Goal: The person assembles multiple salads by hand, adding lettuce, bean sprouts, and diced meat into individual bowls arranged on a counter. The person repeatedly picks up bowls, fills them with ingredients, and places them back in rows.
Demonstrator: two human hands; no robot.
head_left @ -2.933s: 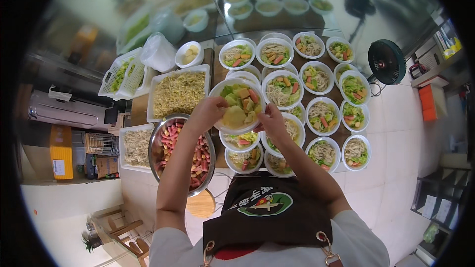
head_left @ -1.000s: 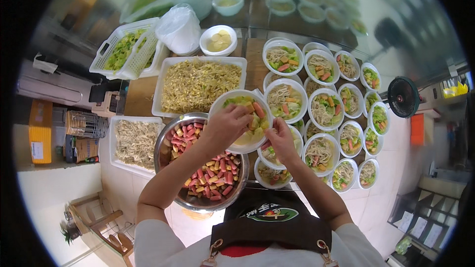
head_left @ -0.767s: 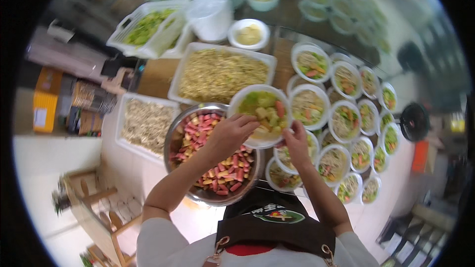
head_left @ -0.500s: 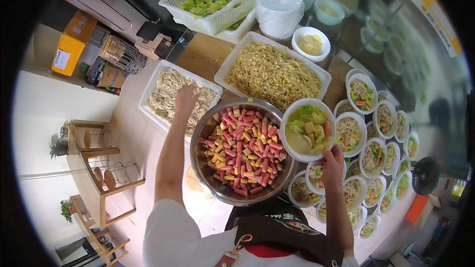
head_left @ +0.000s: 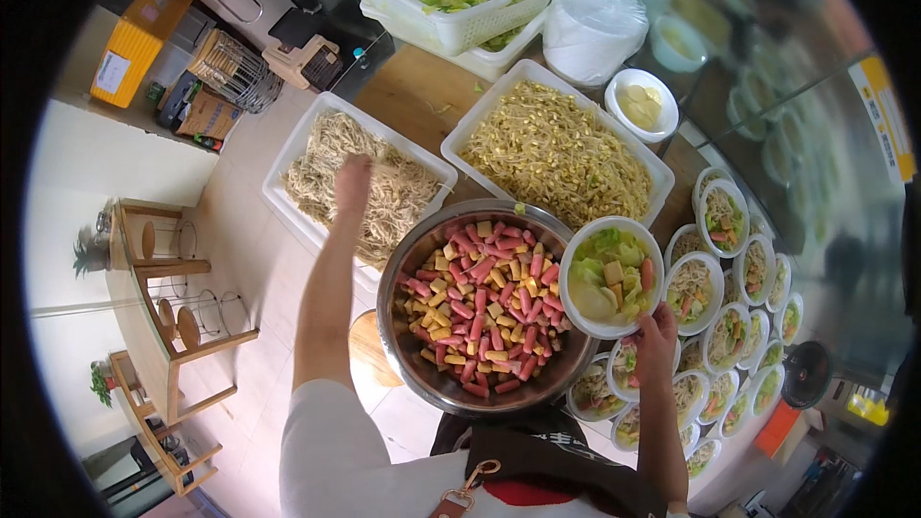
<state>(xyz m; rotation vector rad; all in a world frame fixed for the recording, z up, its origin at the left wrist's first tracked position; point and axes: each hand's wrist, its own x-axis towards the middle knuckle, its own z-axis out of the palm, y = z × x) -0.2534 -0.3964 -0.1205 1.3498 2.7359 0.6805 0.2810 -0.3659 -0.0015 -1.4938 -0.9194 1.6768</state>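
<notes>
Now your left hand (head_left: 352, 178) reaches into the white tray of shredded noodles (head_left: 317, 149) at the tabletop's left edge, grip unclear, while your right hand (head_left: 655, 338) grips the salad bowl (head_left: 611, 275) beside the steel bowl of sausage pieces (head_left: 480, 307).

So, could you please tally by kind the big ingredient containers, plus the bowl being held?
White trays: 2
Steel bowl: 1
Basket of greens: 1
Held salad bowl: 1
Total: 5
</notes>
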